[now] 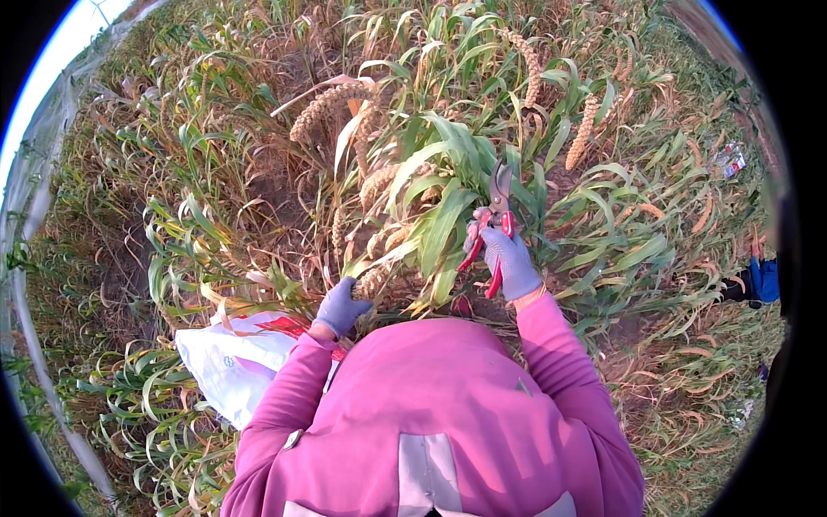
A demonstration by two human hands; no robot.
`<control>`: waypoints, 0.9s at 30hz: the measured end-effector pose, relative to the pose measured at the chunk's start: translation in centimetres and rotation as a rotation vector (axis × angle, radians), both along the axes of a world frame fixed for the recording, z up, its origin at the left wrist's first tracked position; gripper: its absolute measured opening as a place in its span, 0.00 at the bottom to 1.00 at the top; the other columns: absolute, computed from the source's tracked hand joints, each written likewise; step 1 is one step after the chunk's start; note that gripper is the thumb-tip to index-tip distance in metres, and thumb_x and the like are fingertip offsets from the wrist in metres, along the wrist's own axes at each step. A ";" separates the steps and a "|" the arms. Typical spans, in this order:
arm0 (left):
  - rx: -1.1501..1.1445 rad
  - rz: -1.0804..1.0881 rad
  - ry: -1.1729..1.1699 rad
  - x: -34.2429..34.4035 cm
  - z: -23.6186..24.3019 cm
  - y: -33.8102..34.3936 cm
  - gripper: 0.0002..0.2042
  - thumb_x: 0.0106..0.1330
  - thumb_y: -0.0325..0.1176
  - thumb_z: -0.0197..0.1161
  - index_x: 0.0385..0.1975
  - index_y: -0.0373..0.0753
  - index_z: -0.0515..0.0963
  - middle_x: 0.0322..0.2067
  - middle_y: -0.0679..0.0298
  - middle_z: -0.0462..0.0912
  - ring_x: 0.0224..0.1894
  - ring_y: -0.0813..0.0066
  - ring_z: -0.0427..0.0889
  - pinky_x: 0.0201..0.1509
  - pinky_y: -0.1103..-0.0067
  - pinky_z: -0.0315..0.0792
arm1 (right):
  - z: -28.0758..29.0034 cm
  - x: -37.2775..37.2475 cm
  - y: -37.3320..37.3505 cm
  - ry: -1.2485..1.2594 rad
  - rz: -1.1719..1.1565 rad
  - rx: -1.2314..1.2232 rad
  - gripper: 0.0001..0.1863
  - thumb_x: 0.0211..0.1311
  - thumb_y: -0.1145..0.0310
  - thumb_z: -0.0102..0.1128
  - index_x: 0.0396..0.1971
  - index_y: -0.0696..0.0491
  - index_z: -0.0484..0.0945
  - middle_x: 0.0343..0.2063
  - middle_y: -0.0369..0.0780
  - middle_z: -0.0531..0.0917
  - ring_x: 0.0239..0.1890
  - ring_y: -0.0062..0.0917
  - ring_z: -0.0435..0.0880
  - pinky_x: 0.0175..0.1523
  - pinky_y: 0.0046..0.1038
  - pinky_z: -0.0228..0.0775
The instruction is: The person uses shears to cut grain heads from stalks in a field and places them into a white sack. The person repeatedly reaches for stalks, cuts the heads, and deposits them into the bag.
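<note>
My left hand point(342, 306), in a grey-purple glove, is closed around the lower end of a tan millet head point(373, 283). My right hand point(512, 264), gloved alike, grips red-handled pruning shears point(498, 200). Their blades point away from me and stand apart among broad green leaves point(450, 226); whether a stem lies between them I cannot make out. More seed heads hang just beyond my hands, one of them a thick curved millet head point(327, 109). Below my left forearm lies a white plastic bag point(226, 366) with red printing.
Dense, partly dried millet plants surround me. Further seed heads droop ahead, such as a pale one point(583, 133) at the right. Pale netting point(39, 202) runs along the left edge. A person's blue clothing point(764, 280) shows at the far right, below a small colourful wrapper point(730, 160).
</note>
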State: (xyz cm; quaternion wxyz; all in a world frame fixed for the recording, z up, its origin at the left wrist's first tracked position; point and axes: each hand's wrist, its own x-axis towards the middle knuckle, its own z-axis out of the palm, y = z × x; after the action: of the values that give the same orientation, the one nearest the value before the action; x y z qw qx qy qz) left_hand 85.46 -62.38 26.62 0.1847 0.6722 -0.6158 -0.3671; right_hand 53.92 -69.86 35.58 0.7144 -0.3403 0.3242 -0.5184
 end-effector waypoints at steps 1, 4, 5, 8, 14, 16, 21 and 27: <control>-0.069 0.109 0.001 1.9 -2.0 -0.5 0.27 0.52 0.40 0.70 0.50 0.33 0.72 0.40 0.46 0.81 0.45 0.50 0.81 0.48 0.67 0.73 | 0.3 -0.8 -0.4 -0.098 -0.087 0.011 0.17 0.62 0.72 0.54 0.51 0.55 0.68 0.35 0.40 0.77 0.35 0.26 0.78 0.45 0.30 0.72; -0.427 0.232 0.389 1.2 3.8 -4.3 0.17 0.58 0.33 0.65 0.44 0.33 0.74 0.33 0.54 0.83 0.36 0.67 0.83 0.40 0.73 0.73 | 1.1 -4.0 -0.6 -0.154 -0.140 -0.089 0.17 0.62 0.73 0.55 0.51 0.56 0.68 0.35 0.41 0.77 0.38 0.28 0.77 0.48 0.33 0.72; -0.431 0.208 0.366 0.7 5.8 -6.1 0.15 0.58 0.32 0.64 0.43 0.33 0.74 0.32 0.55 0.82 0.35 0.72 0.82 0.40 0.76 0.73 | 1.6 -4.5 0.3 -0.151 -0.138 -0.103 0.18 0.61 0.74 0.54 0.51 0.57 0.67 0.36 0.41 0.76 0.39 0.29 0.77 0.49 0.33 0.71; -0.527 0.133 0.372 -0.1 8.3 -11.8 0.16 0.58 0.33 0.64 0.44 0.33 0.75 0.34 0.53 0.83 0.37 0.68 0.82 0.42 0.74 0.73 | 3.5 -3.4 3.3 -0.144 0.082 -0.062 0.20 0.61 0.73 0.54 0.53 0.57 0.66 0.38 0.40 0.76 0.41 0.28 0.77 0.50 0.32 0.71; -0.454 0.025 0.196 -2.0 6.7 -22.9 0.30 0.54 0.46 0.68 0.53 0.34 0.72 0.44 0.46 0.81 0.48 0.51 0.79 0.50 0.67 0.72 | 4.8 -1.4 7.3 0.200 0.406 0.083 0.27 0.60 0.68 0.56 0.58 0.58 0.63 0.42 0.38 0.75 0.45 0.22 0.75 0.53 0.27 0.68; -0.468 -0.166 -0.028 -2.8 6.4 -24.2 0.31 0.55 0.42 0.68 0.56 0.30 0.69 0.45 0.46 0.80 0.47 0.59 0.81 0.49 0.72 0.73 | 4.9 -1.4 6.7 0.257 0.476 0.115 0.27 0.59 0.68 0.55 0.59 0.57 0.64 0.42 0.37 0.75 0.46 0.22 0.74 0.53 0.27 0.67; -0.241 -0.335 0.402 -5.7 5.9 -22.0 0.31 0.55 0.37 0.70 0.57 0.30 0.66 0.44 0.55 0.80 0.44 0.73 0.78 0.48 0.76 0.73 | 3.1 -0.5 4.8 0.365 0.444 0.116 0.23 0.63 0.62 0.56 0.55 0.57 0.67 0.40 0.36 0.76 0.43 0.20 0.74 0.52 0.24 0.67; -0.020 -0.165 0.663 -5.9 1.8 -16.0 0.26 0.61 0.32 0.64 0.59 0.33 0.66 0.39 0.65 0.79 0.37 0.83 0.76 0.40 0.82 0.72 | -1.3 -0.7 2.7 0.759 0.250 0.144 0.18 0.62 0.58 0.58 0.44 0.56 0.74 0.32 0.35 0.77 0.37 0.18 0.75 0.45 0.21 0.67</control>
State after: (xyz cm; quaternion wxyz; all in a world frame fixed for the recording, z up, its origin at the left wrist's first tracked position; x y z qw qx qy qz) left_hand 79.54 -78.42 28.47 0.3510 0.4624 -0.5781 -0.5734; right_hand 53.26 -67.15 34.28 0.6233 -0.4935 0.5565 -0.2412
